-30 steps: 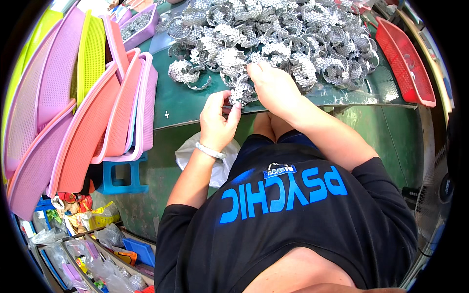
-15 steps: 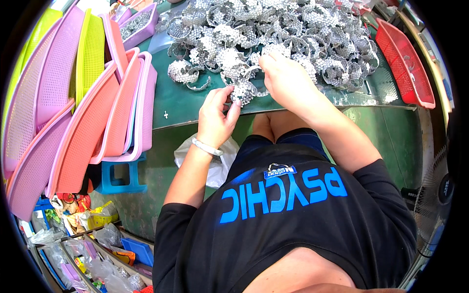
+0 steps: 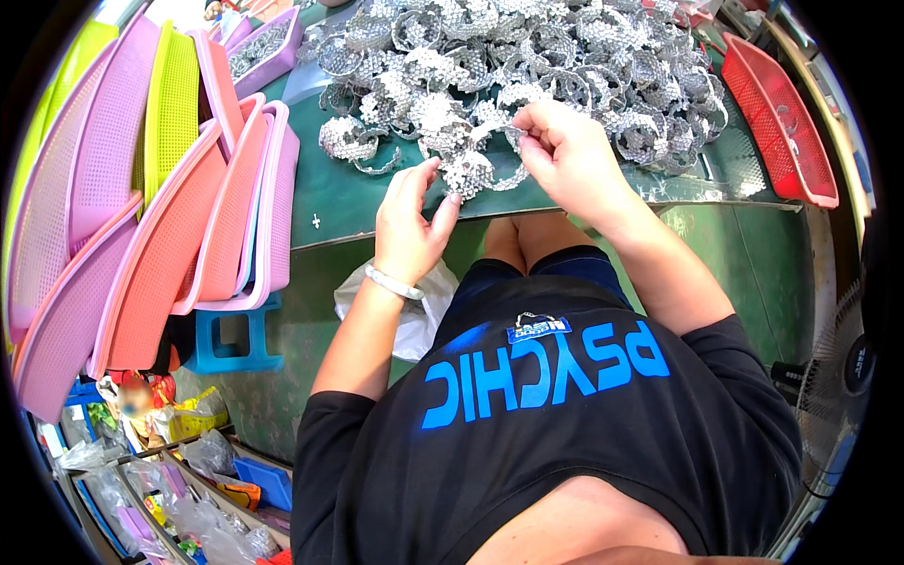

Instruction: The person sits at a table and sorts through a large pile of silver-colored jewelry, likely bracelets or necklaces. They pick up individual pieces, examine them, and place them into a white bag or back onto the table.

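Note:
A heap of silver-grey curled strips with a scaly, honeycomb-like surface (image 3: pixel 565 56) covers the far part of the green table. At its near edge lies one curled piece (image 3: pixel 468 175), close to the table's front. My left hand (image 3: pixel 411 218) is beside this piece, thumb and fingers apart, with the thumb tip at its left side. My right hand (image 3: pixel 570 160) is closed in a pinch at the right, its fingertips on the end of a silver strip at the heap's edge. Which piece that strip belongs to is hard to tell. Another curled piece (image 3: pixel 347 139) lies to the left.
Stacked purple, orange and lime perforated baskets (image 3: pixel 169 254) stand at the left, near a blue stool (image 3: pixel 235 339). A red basket (image 3: pixel 782 122) sits on the right, a purple basket of small grey parts (image 3: pixel 266 49) at the back left. A fan (image 3: pixel 847 367) stands at the right.
My right hand has drawn back slightly to the right and toward me. My left hand has shifted a little left, and its fingers have opened away from the near piece.

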`<state>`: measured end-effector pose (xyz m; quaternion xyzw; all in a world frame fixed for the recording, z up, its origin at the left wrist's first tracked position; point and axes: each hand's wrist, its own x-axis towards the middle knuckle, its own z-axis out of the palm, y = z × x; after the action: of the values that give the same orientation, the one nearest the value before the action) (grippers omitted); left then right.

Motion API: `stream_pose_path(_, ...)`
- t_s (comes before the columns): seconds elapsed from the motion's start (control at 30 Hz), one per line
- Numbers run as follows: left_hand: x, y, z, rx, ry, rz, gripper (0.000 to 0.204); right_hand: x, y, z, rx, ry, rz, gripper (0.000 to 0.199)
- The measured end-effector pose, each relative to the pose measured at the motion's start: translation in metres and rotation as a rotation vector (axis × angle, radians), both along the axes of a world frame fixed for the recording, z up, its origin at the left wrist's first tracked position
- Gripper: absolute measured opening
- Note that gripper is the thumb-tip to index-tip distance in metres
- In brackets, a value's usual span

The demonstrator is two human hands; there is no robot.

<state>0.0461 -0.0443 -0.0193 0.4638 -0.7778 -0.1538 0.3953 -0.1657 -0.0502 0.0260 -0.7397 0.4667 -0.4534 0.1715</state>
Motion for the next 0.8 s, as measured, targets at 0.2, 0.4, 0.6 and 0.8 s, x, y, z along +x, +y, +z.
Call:
stream_pose_path(0.2,-0.005,0.005,0.005,-0.187,-0.021,0.043,0.049,0.001,0.011,-0.005,0.405,-0.518,0.147,0.015)
stream_pose_path(0.4,-0.025,0.038,0.022,0.249,0.519,-0.168,0.049,0.004,0.019,-0.014,0.376,-0.655,0.208,0.015)
stream_pose_path(0.6,-0.036,0.031,0.026,0.125,0.442,-0.21,0.037,-0.001,0.027,-0.022,0.321,-0.746,0.326,0.021)
stream_pose_path(0.8,-0.039,0.024,0.023,0.054,0.432,-0.271,0.036,-0.014,0.034,-0.021,0.225,-0.694,0.392,0.027)
